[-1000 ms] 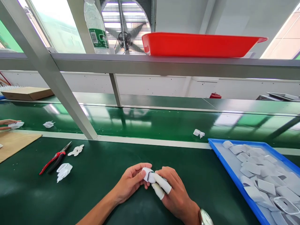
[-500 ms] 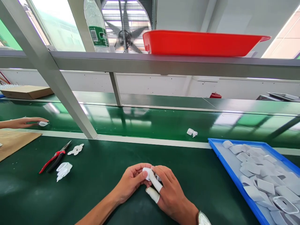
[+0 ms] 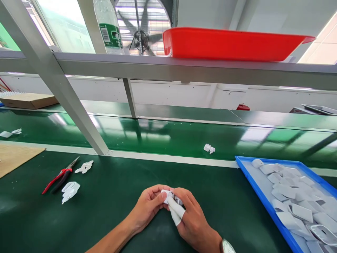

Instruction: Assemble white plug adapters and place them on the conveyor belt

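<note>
Both my hands meet over the dark green work surface around a small white plastic part (image 3: pixel 165 195). My left hand (image 3: pixel 150 203) pinches its left end between thumb and fingers. White covers sit on two fingers of my right hand (image 3: pixel 193 218), which closes on the part's right side; there a dark or metallic detail shows. My fingers hide much of the part. To the left lie red-and-black pliers (image 3: pixel 61 176), a flat white plastic piece (image 3: pixel 84 167) and a larger white piece (image 3: pixel 70 191).
At right, a blue-rimmed tray (image 3: pixel 260 196) holds many white plastic pieces. Beyond a pale strip, a green belt (image 3: pixel 163 137) carries a white part (image 3: pixel 209 148) and another white part (image 3: pixel 10 133) far left. A slanted metal post (image 3: pixel 71 95) supports a shelf with a red tray (image 3: pixel 231 45) and a bottle (image 3: pixel 108 31).
My right fingers have shifted on the white part, showing more of its dark detail. Parts on the belt have moved left. Another person's hand at far left has gone out of view.
</note>
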Demonstrator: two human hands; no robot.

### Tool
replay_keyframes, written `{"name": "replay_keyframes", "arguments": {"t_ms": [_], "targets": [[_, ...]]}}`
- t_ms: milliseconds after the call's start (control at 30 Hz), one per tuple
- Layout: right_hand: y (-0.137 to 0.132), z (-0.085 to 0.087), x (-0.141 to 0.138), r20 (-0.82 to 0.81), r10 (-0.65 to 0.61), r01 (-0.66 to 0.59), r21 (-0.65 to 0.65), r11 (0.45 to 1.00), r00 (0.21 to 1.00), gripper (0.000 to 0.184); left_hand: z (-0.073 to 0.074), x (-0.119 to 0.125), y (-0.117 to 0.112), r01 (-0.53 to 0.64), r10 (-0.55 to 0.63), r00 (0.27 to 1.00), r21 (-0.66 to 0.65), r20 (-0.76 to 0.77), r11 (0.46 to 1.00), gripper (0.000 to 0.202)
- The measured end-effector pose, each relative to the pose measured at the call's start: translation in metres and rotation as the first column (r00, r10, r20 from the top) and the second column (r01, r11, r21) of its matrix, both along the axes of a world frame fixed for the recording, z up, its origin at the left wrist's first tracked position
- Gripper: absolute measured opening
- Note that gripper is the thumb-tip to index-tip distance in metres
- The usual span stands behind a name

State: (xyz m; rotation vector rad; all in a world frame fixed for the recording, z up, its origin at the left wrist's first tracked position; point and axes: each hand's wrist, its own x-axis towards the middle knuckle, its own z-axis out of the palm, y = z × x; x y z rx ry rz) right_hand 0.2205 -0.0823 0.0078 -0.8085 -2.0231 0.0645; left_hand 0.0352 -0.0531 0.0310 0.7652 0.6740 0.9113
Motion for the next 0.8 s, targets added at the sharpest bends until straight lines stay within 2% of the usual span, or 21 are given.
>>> {"name": "replay_keyframes", "arguments": {"t_ms": [167,300,433,533,633,800], "targets": [[0.005,0.004,-0.002,-0.04,0.011,-0.011,0.01,1.0,0.999,0.056,-0.002,0.001,0.001,-0.002,0.002,1.0,-0.022,0.011,1.0,0.036],[0.004,0.006,-0.002,-0.161,0.03,-0.04,-0.064,0.997,0.987,0.058,0.0,0.001,-0.002,0.014,-0.014,0.999,0.001,0.05,1.0,0.035],[0.001,0.007,-0.001,-0.216,0.025,-0.045,-0.087,0.995,0.976,0.051,0.0,0.001,-0.003,0.04,-0.039,0.997,-0.016,0.065,0.999,0.035],[0.002,0.009,-0.001,-0.218,0.041,-0.072,-0.136,0.988,0.975,0.042,-0.002,0.001,-0.002,0.054,-0.051,0.995,-0.04,0.082,0.998,0.035],[0.003,0.01,0.0,-0.186,0.061,-0.093,-0.17,0.981,0.981,0.042,-0.003,0.002,0.0,0.047,-0.043,0.996,-0.052,0.079,0.998,0.034],[0.004,0.011,0.003,-0.13,0.089,-0.102,-0.094,0.99,0.988,0.051,-0.001,0.004,0.001,0.08,-0.076,0.995,-0.066,0.061,0.995,0.037]]}}
